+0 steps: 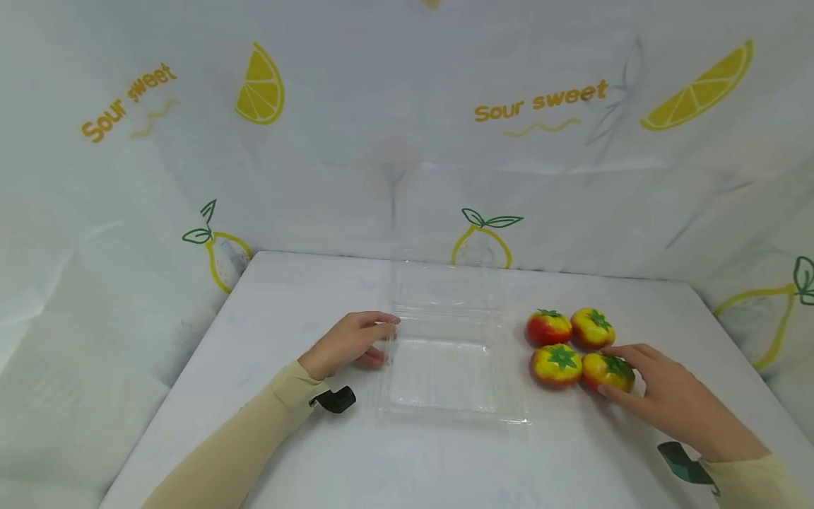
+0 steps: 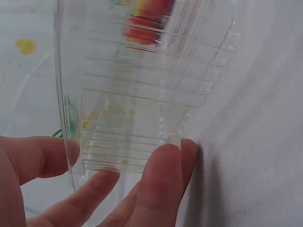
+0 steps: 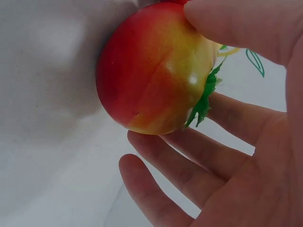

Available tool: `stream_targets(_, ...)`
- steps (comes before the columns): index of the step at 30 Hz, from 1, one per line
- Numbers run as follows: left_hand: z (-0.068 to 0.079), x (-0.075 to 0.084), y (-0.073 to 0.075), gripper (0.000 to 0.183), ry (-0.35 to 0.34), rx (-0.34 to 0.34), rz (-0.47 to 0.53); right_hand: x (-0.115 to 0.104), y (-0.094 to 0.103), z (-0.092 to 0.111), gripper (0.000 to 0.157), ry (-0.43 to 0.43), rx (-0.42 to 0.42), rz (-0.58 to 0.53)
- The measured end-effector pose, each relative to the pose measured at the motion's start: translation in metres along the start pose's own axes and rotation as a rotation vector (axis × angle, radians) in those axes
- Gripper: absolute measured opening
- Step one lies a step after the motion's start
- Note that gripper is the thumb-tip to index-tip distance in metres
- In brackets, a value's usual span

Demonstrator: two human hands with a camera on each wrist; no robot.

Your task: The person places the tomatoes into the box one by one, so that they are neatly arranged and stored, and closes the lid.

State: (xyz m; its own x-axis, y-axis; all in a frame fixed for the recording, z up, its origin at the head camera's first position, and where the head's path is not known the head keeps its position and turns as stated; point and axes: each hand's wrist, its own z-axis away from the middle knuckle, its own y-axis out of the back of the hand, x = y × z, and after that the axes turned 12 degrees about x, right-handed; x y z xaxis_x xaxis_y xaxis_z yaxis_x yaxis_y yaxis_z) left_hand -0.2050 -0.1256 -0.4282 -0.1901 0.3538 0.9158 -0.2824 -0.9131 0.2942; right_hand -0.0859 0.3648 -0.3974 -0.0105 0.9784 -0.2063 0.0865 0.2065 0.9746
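Observation:
An unfolded clear plastic box (image 1: 445, 375) with a hinged lid (image 1: 448, 286) lies in the middle of the table. My left hand (image 1: 352, 343) holds its left side by the edge; in the left wrist view the thumb (image 2: 163, 179) and fingers are around the ribbed clear wall. On the right, my right hand (image 1: 668, 392) grips a red-and-yellow tomato (image 3: 151, 71) with a green leafy top. Its thumb is on one side of the tomato and its fingertips on the other. Right beside it sit several similar tomatoes (image 1: 556, 365) in a close group.
The white table (image 1: 305, 283) runs back to a pale curtain (image 1: 381, 85) printed with lemons and words. A black wrist strap part (image 1: 337, 399) hangs below the left wrist, and another (image 1: 683, 463) below the right. The tomatoes stand just right of the box.

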Motion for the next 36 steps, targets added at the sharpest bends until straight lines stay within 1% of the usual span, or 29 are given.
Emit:
stream_targets(3, 0.001, -0.001, 0.001, 0.039, 0.008, -0.010, 0.018, -0.002, 0.000, -0.002, 0.075, 0.003, 0.000, -0.013)
stream_targets(9, 0.003, -0.005, 0.003, 0.039, 0.002, -0.017, 0.050, -0.005, 0.002, -0.002, 0.077, 0.004, -0.011, -0.017)
stream_targets(15, 0.005, -0.006, 0.006, 0.038, 0.006, -0.010, 0.046, -0.004, 0.015, -0.005, 0.083, 0.007, 0.022, 0.035)
stream_targets(19, 0.006, -0.006, 0.008, 0.037, 0.008, -0.004, 0.038, -0.011, 0.027, -0.010, 0.082, 0.018, 0.060, 0.060)
stream_targets(24, 0.004, -0.008, 0.008, 0.037, 0.020, 0.007, 0.041, -0.030, 0.037, -0.020, 0.081, 0.068, 0.097, 0.054)
stream_targets(29, -0.002, -0.006, 0.005, 0.036, 0.017, -0.010, 0.040, -0.053, 0.040, -0.031, 0.080, 0.120, 0.116, 0.027)
stream_targets(33, -0.004, -0.003, 0.002, 0.037, 0.002, -0.019, 0.050, -0.079, 0.040, -0.042, 0.073, 0.174, 0.135, -0.025)
stream_targets(36, -0.004, -0.003, -0.001, 0.036, 0.011, -0.017, 0.056, -0.104, 0.038, -0.049, 0.068, 0.196, 0.123, -0.057)
